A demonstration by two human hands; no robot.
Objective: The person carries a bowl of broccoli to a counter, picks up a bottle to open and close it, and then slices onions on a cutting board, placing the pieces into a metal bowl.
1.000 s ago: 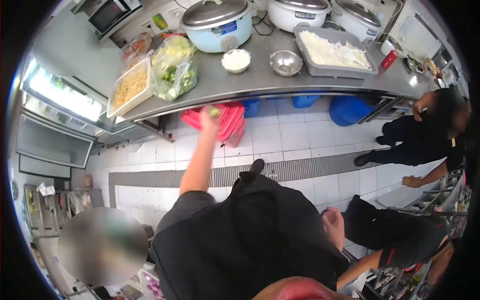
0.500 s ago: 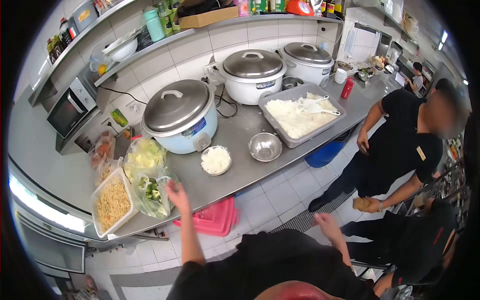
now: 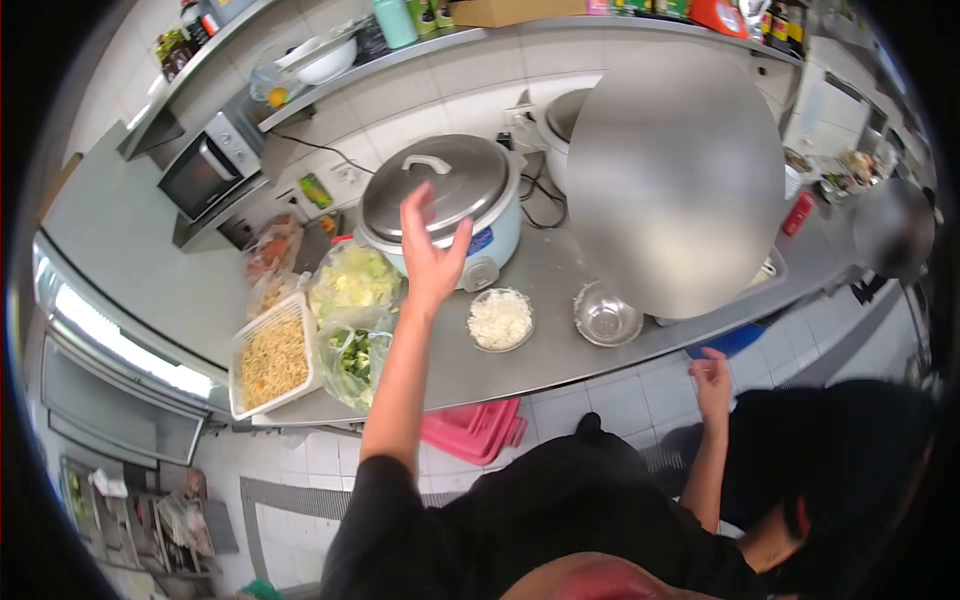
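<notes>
My left hand (image 3: 432, 250) is raised over the counter with its thumb and fingers apart, holding nothing. It overlaps the lid and front of a light-blue rice cooker (image 3: 455, 180). Below it lie a bag of cut green vegetables (image 3: 355, 352) and a bag of pale chopped leaves (image 3: 352, 283). A bowl of white rice (image 3: 500, 320) sits to its right, beside a metal bowl (image 3: 608, 318). Past the counter's front edge, my right hand (image 3: 712, 378) hangs in the air, fingers loosely curled and apart, with nothing in it.
A white basket of noodles (image 3: 275, 362) stands at the counter's left end, with a microwave (image 3: 208, 172) behind. A pink plastic lid or tub (image 3: 478, 430) is low under the front edge. A dark-clothed person (image 3: 830, 470) is close on my right. A large blur covers the counter's back right.
My left hand has risen from beside the greens bag to in front of the rice cooker. My right hand has lifted and opened somewhat. The view has shifted, and people at right have moved.
</notes>
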